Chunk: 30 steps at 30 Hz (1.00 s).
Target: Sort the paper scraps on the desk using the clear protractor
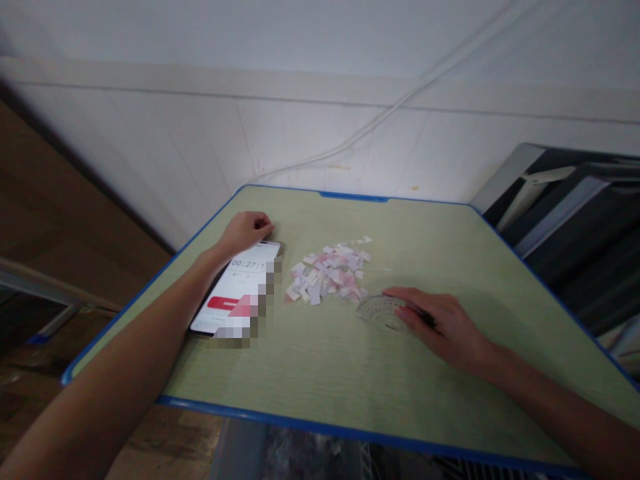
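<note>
My right hand (440, 323) pinches a clear protractor (383, 312) between thumb and fingers, just above or on the table. The protractor's rounded edge is close to the right side of a pile of small paper scraps (333, 270), white and pale pink. A dark patch shows between thumb and fingers; I cannot tell what it is. Loosely curled, my left hand (247, 229) rests on the table past the top end of a phone (220, 310), with no object visible in it. My left forearm covers part of the phone's left edge. Its screen displays a running timer and a red button.
The green table (320, 373) has a blue rim and stands against a white wall with a cable (370, 127) along it. Dark flat items (575, 200) lean at the right. A brown panel (60, 180) stands at the left. A container (290, 450) is under the front edge.
</note>
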Available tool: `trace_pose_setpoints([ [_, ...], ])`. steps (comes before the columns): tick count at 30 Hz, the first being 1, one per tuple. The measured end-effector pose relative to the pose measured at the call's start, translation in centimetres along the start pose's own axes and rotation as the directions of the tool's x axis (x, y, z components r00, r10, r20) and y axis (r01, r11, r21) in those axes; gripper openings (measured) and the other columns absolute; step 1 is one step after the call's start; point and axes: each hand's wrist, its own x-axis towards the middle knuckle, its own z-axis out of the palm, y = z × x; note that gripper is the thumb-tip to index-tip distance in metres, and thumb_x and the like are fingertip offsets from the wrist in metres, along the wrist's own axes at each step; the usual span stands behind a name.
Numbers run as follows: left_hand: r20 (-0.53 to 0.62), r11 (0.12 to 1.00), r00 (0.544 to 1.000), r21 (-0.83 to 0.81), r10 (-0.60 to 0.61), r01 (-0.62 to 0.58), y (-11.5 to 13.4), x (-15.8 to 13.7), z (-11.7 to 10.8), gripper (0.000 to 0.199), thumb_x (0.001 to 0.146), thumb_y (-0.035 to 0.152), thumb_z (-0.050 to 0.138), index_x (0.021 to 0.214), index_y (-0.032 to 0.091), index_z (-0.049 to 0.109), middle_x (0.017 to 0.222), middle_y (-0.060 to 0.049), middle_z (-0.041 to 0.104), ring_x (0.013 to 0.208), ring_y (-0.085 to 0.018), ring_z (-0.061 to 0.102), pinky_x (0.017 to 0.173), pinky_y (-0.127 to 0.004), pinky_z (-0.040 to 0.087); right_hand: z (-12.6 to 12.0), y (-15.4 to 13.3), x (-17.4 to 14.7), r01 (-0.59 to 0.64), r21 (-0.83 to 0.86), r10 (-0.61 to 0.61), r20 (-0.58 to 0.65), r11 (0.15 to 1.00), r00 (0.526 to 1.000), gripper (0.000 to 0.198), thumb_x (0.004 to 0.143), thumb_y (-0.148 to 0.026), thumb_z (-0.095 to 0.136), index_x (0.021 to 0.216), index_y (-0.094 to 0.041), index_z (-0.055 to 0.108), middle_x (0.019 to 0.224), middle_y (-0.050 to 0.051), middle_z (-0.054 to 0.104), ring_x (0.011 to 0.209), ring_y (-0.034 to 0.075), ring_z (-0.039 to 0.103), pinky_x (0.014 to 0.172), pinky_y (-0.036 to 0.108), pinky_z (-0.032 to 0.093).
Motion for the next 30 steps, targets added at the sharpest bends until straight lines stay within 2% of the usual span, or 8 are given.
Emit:
trace_pose_setpoints([
  [5, -0.004, 1.000, 1.000, 0.012, -0.005, 0.005, -0.05, 0.03, 0.03, 0.022, 0.069, 0.035, 0.050, 0.064, 0.016, 0.059, 0.058, -0.003, 0.058, 0.057, -0.014, 0.048, 0.052, -0.025, 0.032, 0.05, 0.02, -0.05, -0.017, -0.009, 0.017, -0.022, 1.000, 1.000, 0.031, 0.088, -0.021, 0.038, 0.106, -0.017, 0.063, 0.070, 0.003, 0.071, 0.041, 0.011, 0.053, 0.043, 0.023, 0.041],
  [10, 0.001, 1.000, 1.000, 0.015, -0.011, 0.011, 0.03, 0.10, 0.02, 0.021, 0.069, 0.034, 0.050, 0.065, 0.015, 0.060, 0.059, -0.004, 0.058, 0.056, -0.013, 0.048, 0.052, -0.025, 0.033, 0.27, 0.25, -0.03, 0.000, -0.007, 0.000, 0.001, 1.000, 1.000, 0.030, 0.089, -0.021, 0.039, 0.106, -0.015, 0.063, 0.079, 0.006, 0.073, 0.047, 0.013, 0.059, 0.047, 0.024, 0.044],
  [15, 0.001, 1.000, 1.000, 0.009, -0.013, 0.013, 0.04, 0.07, 0.00, 0.022, 0.069, 0.034, 0.049, 0.064, 0.016, 0.059, 0.058, -0.003, 0.057, 0.056, -0.013, 0.048, 0.052, -0.025, 0.032, 0.42, 0.32, -0.25, 0.052, -0.004, -0.052, 0.032, 0.999, 0.998, 0.030, 0.088, -0.021, 0.039, 0.108, -0.017, 0.062, 0.087, 0.007, 0.073, 0.061, 0.016, 0.066, 0.059, 0.028, 0.050],
  [21, -0.006, 1.000, 1.000, -0.002, -0.018, 0.018, 0.04, 0.06, 0.01, 0.021, 0.069, 0.034, 0.050, 0.064, 0.016, 0.059, 0.059, -0.003, 0.058, 0.056, -0.013, 0.048, 0.052, -0.025, 0.032, 0.46, 0.36, -0.27, 0.094, -0.071, -0.091, 0.052, 0.993, 0.994, 0.029, 0.089, -0.020, 0.040, 0.109, -0.017, 0.061, 0.077, 0.005, 0.073, 0.055, 0.015, 0.063, 0.055, 0.027, 0.048],
  [25, -0.001, 1.000, 1.000, -0.006, -0.018, 0.018, 0.05, 0.06, 0.02, 0.021, 0.068, 0.035, 0.050, 0.063, 0.016, 0.058, 0.058, -0.003, 0.057, 0.056, -0.013, 0.048, 0.052, -0.025, 0.032, 0.52, 0.37, -0.30, 0.156, -0.072, -0.154, 0.038, 0.985, 0.987, 0.029, 0.090, -0.023, 0.041, 0.108, -0.014, 0.061, 0.058, 0.001, 0.066, 0.042, 0.012, 0.054, 0.049, 0.024, 0.042],
  [30, -0.008, 1.000, 1.000, -0.006, -0.010, 0.010, 0.10, 0.02, -0.02, 0.021, 0.068, 0.035, 0.050, 0.063, 0.016, 0.059, 0.057, -0.003, 0.058, 0.057, -0.013, 0.048, 0.052, -0.025, 0.032, 0.59, 0.30, -0.51, 0.197, -0.095, -0.191, 0.062, 0.976, 0.980, 0.027, 0.087, -0.020, 0.043, 0.108, -0.017, 0.060, 0.052, -0.003, 0.059, 0.044, 0.011, 0.053, 0.051, 0.023, 0.040],
])
